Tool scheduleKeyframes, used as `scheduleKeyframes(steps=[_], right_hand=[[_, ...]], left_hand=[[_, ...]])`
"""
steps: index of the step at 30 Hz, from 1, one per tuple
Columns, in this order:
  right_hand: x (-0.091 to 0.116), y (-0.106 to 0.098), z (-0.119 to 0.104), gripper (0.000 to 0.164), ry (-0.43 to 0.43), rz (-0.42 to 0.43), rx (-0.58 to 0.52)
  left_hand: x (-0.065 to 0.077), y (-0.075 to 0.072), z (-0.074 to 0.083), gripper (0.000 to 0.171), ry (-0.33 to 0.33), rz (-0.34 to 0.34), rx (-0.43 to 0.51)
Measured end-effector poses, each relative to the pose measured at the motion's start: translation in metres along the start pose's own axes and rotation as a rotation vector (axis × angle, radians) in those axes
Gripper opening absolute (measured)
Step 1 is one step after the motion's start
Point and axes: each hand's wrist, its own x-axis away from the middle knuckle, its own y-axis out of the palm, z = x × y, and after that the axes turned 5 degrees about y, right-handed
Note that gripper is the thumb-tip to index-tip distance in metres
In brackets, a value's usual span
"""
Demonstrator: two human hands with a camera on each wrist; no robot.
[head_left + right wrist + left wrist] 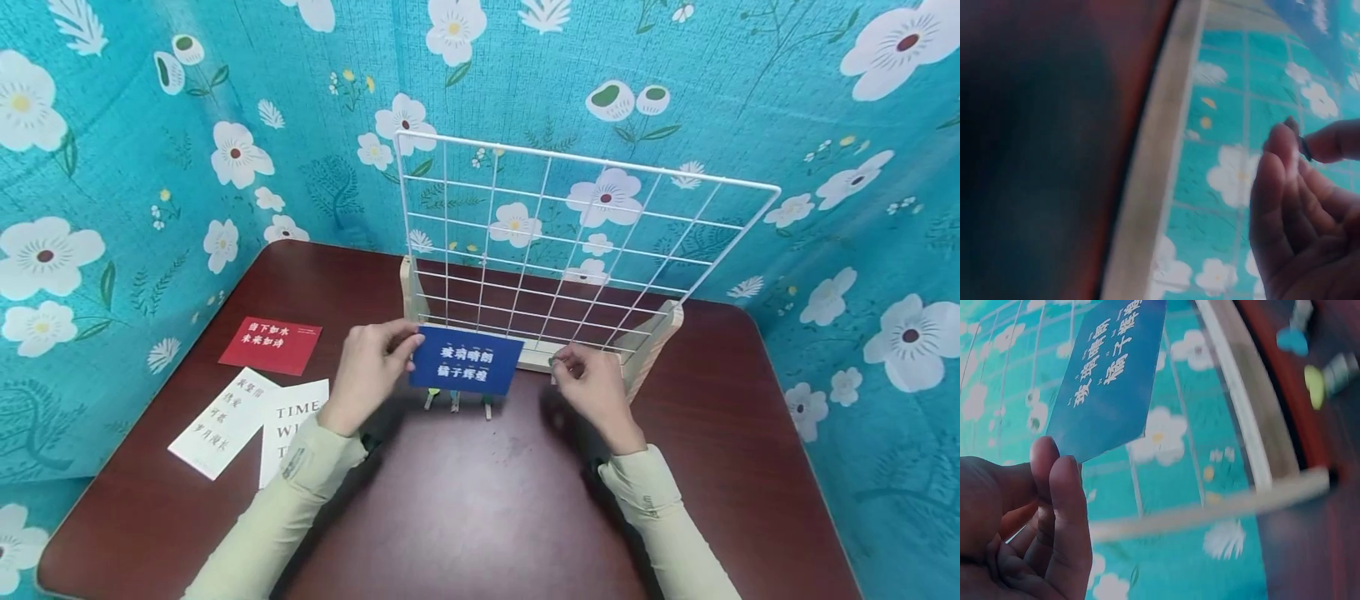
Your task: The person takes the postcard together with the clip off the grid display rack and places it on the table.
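My left hand (367, 367) pinches the left edge of a blue card (467, 362) with white Chinese characters, between thumb and fingers. The card is held up in front of the lower part of a white wire grid (558, 237). In the left wrist view, the card (1107, 381) slants away from the fingertips. To the right of the card, my right hand (596, 392) pinches a small dark object (1305, 149); the fingers hide most of it, so its kind cannot be made out. Below the card lie three small wooden clothespins (488, 411) with coloured ornaments, partly covered by it.
Wooden side supports (651, 343) hold the grid upright on the dark red table (465, 517). At the left lie a red card (270, 346), a white card (225, 423) and another white card (288, 417) with English print, partly behind the left sleeve. A flowered turquoise cloth (315, 100) hangs behind.
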Motion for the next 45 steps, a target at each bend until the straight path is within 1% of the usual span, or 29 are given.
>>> scheduleKeyframes(steps=[3,5,9,13,15,18,20,23,25,28,34,36,41,45], right_hand=[[0.001,0.010,0.001,0.009,-0.002,-0.082,0.032],[0.002,0.017,0.001,0.009,0.006,-0.116,0.047],[0.005,0.027,0.002,0.009,0.039,-0.172,0.072],[0.007,0.035,0.002,0.009,0.058,-0.207,0.088],[0.007,0.038,0.001,0.008,0.058,-0.217,0.081],[0.008,0.043,-0.003,0.009,0.059,-0.260,0.074],[0.009,0.046,-0.006,0.009,0.065,-0.317,0.072],[0.012,0.051,-0.010,0.009,0.089,-0.408,0.074],[0.013,0.054,-0.012,0.008,0.118,-0.447,0.080],[0.014,0.056,-0.015,0.008,0.135,-0.466,0.094],[0.013,0.059,-0.018,0.008,0.119,-0.492,0.101],[0.013,0.059,-0.019,0.007,0.133,-0.506,0.103],[0.012,0.056,-0.020,0.006,0.182,-0.504,0.108],[0.012,0.056,-0.022,0.006,0.180,-0.512,0.105]], left_hand=[[0.003,-0.021,-0.003,0.024,-0.026,0.032,-0.026],[0.007,-0.035,-0.005,0.028,-0.044,0.045,-0.047],[0.018,-0.062,-0.015,0.033,-0.075,0.075,-0.084],[0.025,-0.090,-0.027,0.030,-0.083,0.137,-0.120],[0.025,-0.105,-0.033,0.027,-0.087,0.173,-0.137],[0.024,-0.127,-0.045,0.027,-0.122,0.209,-0.152],[0.022,-0.140,-0.055,0.029,-0.163,0.215,-0.155],[0.018,-0.155,-0.073,0.033,-0.223,0.191,-0.161],[0.015,-0.161,-0.084,0.035,-0.257,0.164,-0.168],[0.012,-0.164,-0.098,0.038,-0.299,0.133,-0.178],[0.003,-0.167,-0.118,0.041,-0.380,0.106,-0.204],[-0.002,-0.168,-0.125,0.041,-0.392,0.104,-0.205],[-0.015,-0.170,-0.140,0.043,-0.414,0.096,-0.190],[-0.019,-0.170,-0.152,0.043,-0.435,0.111,-0.207]])
